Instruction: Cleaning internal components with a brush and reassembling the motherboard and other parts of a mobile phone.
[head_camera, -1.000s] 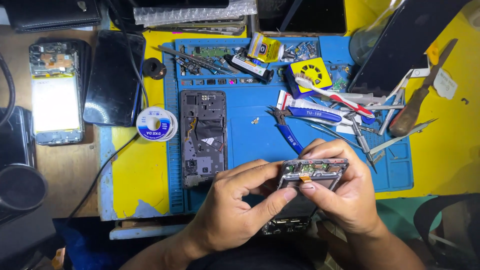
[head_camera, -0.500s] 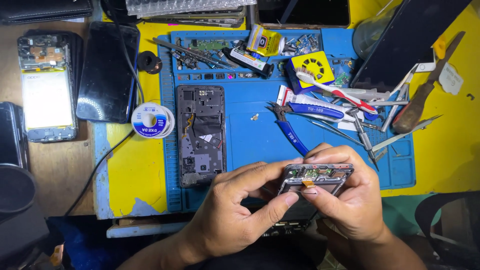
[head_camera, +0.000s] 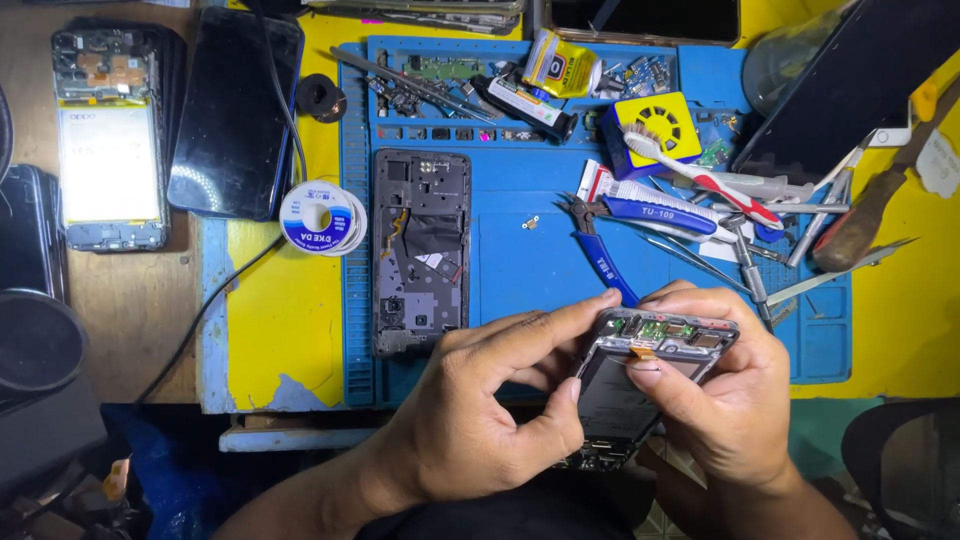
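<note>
I hold an opened phone body (head_camera: 640, 375) over the near edge of the blue work mat (head_camera: 520, 260), its circuit board end facing away from me. My left hand (head_camera: 490, 410) grips its left side, index finger stretched to the top corner. My right hand (head_camera: 725, 385) cups the right side, with the thumb pressed on a small orange flex piece near the board. The phone's lower end is hidden between my palms.
A stripped phone frame (head_camera: 422, 250) lies on the mat beside a solder spool (head_camera: 318, 217). Blue pliers (head_camera: 610, 265), a toothbrush (head_camera: 700, 175), tweezers and screwdrivers crowd the right. A black phone (head_camera: 235, 115) and an open phone (head_camera: 108, 140) lie at left.
My hands and the held phone stay in much the same place. The view has shifted slightly, and my left index finger reaches further along the phone's top edge.
</note>
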